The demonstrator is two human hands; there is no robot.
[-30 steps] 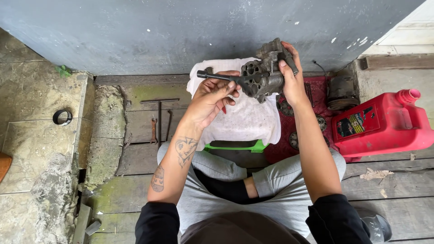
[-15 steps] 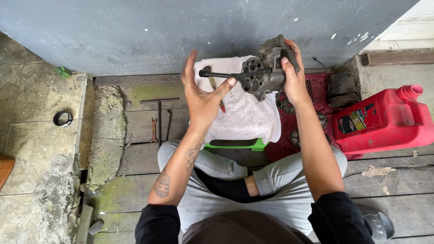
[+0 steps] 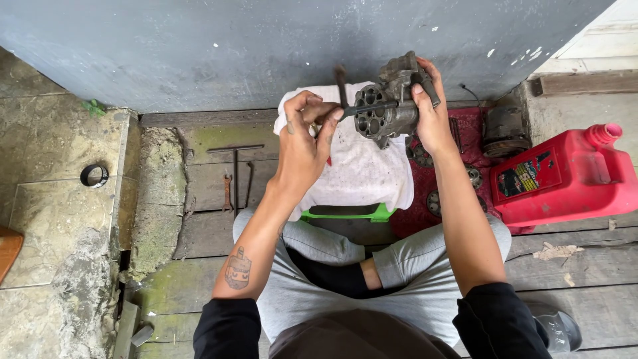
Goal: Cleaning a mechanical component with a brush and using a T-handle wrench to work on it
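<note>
Head view: right hand (image 3: 432, 116) is gripping a grimy metal pump (image 3: 392, 103), holding it up above a white cloth (image 3: 362, 166) that is draping a green stool (image 3: 345, 214). Left hand (image 3: 306, 136) is closing its fingers on a thin tool (image 3: 362, 108) that is poking into the pump's holed face. Work looks to be midway: the pump is staying whole, with round parts (image 3: 442, 199) already lying on a red mat (image 3: 465, 133). A capped red jug (image 3: 565, 176) is lying on the floorboards to the right; its contents are not showing.
</note>
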